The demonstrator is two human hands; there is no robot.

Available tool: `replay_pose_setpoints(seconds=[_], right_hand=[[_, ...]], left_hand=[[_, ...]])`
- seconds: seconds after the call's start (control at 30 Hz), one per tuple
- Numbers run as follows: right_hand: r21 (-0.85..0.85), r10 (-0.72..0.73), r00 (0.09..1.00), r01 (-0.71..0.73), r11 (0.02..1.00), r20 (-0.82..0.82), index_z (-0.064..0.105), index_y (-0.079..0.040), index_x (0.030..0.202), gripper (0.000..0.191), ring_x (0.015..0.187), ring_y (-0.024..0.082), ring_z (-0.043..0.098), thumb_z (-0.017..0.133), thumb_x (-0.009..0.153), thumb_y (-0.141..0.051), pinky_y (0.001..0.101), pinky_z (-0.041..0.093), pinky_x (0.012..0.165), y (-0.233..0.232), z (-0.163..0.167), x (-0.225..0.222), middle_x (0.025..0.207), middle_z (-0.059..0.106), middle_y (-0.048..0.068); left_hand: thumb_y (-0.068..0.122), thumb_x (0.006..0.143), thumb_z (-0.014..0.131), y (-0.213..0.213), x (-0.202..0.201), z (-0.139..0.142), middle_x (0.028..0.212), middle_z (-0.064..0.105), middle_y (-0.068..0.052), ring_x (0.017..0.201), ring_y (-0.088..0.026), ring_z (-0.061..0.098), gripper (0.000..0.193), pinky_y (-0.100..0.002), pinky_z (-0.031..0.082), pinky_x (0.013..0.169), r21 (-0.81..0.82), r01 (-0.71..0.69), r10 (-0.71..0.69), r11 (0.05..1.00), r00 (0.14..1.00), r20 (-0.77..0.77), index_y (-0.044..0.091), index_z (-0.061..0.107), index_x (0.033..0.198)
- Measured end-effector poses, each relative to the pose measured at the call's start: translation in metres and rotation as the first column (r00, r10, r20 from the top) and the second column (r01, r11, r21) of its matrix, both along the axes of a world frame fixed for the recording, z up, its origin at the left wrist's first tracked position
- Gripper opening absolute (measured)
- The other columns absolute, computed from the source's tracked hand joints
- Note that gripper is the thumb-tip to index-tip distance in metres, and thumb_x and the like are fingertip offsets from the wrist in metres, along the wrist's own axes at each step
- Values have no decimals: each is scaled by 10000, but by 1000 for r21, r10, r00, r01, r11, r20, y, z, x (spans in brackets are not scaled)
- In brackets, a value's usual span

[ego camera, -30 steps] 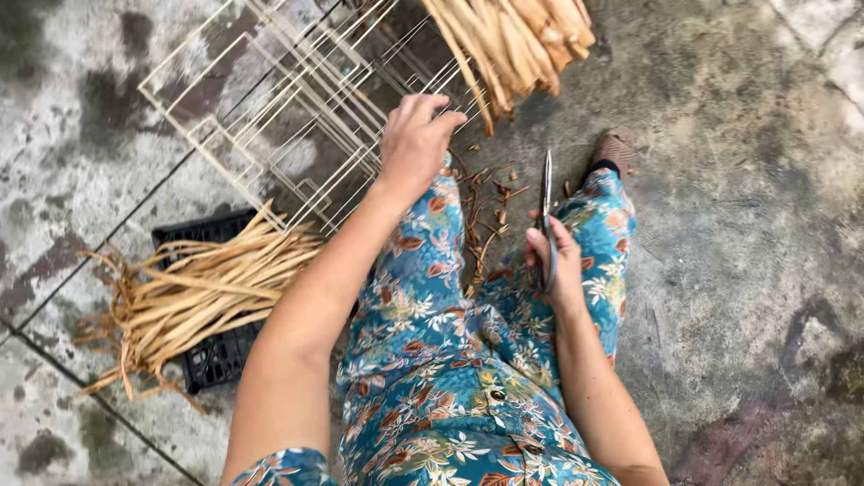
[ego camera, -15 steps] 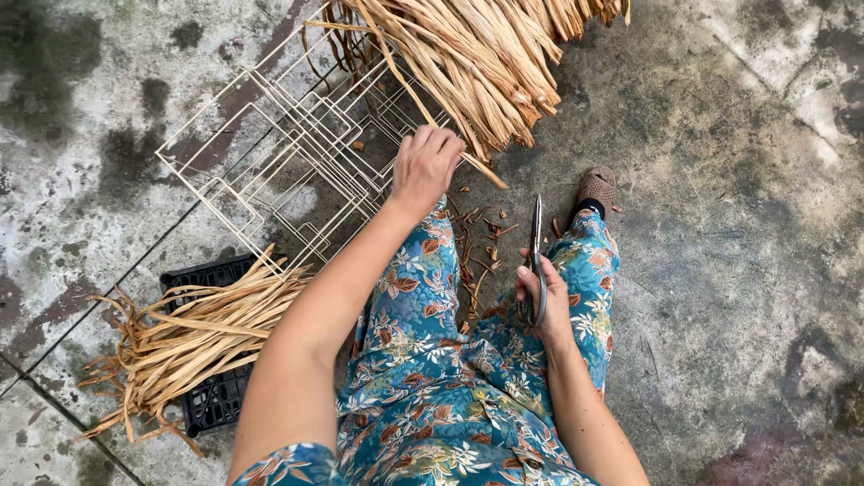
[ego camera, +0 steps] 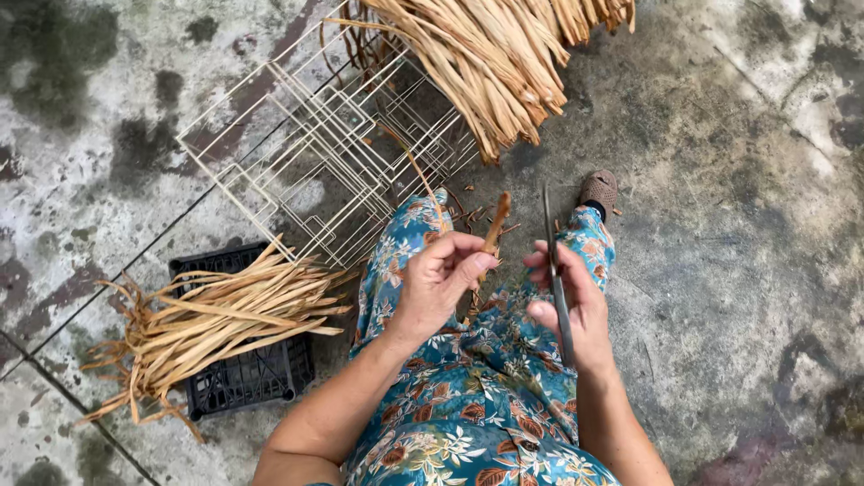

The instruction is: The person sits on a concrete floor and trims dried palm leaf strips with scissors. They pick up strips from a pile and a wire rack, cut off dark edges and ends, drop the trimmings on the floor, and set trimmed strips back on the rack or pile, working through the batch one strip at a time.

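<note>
The floor (ego camera: 747,270) is rough grey concrete, mottled with dark damp stains and pale worn patches, most bleached at the left of the frame. Thin seams cut diagonally across the lower left and the upper right corner. A reddish blotch marks the lower right. A white wire rack (ego camera: 315,171) lies flat at upper centre. A black plastic crate (ego camera: 238,378) sits at lower left, under a pile of dried strips (ego camera: 207,315). A larger bundle (ego camera: 495,54) of the same strips fills the top centre. Small scraps (ego camera: 468,214) litter the concrete just below the rack. Light is soft, even daylight with no hard shadows.
</note>
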State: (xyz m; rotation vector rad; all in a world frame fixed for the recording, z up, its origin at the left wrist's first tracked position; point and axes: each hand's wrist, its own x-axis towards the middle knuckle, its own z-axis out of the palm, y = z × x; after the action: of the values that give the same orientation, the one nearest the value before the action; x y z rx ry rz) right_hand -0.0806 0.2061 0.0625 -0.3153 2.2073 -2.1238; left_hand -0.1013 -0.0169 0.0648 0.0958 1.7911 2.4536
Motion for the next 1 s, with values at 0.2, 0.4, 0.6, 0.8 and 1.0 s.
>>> replay_pose_setpoints(seconds=[0.2,0.4,0.6,0.8,1.0], right_hand=[[194,16,988,14,981,-155,527,-33,1457,809,1048,135,609,865,778,-313,279,525,965,-24,31,1,1297,648,62],[132,3,1000,0,991,-20,606,-29,1395,732,978,100,631,903,737,-148,225,533,851,-41,34,0,1089,651,22],[330,57,985,0,944,-163,589,-33,1394,764,1045,132,644,901,741,-275,271,525,909,-57,57,5,1143,666,42],[271,79,989,-42,962,-126,541,-42,1444,851,1030,130,631,887,732,-353,287,536,915,-59,63,2,1247,676,57],[188,146,989,-147,971,20,553,-46,1424,805,882,97,644,886,710,-209,252,549,756,-34,53,-2,1235,689,42]], left_hand=[[153,1025,695,-2,14,5,930,724,-1,774,-36,620,206,-217,524,673,-78,49,-49,996,999,-3,0,699,1163],[172,982,691,-18,20,37,1017,715,36,786,-17,619,292,-202,552,713,-51,-33,29,998,997,-69,34,653,1236],[166,988,747,-24,7,42,954,717,10,793,-30,632,230,-210,548,704,7,-128,128,992,984,-127,8,684,1142],[190,1009,726,-30,11,50,877,698,33,733,-2,601,201,-192,512,644,-43,-134,128,990,984,-123,35,719,1137],[161,940,764,-54,17,80,838,677,11,660,-74,579,133,-253,473,582,-431,-266,125,862,936,-328,87,765,1050]])
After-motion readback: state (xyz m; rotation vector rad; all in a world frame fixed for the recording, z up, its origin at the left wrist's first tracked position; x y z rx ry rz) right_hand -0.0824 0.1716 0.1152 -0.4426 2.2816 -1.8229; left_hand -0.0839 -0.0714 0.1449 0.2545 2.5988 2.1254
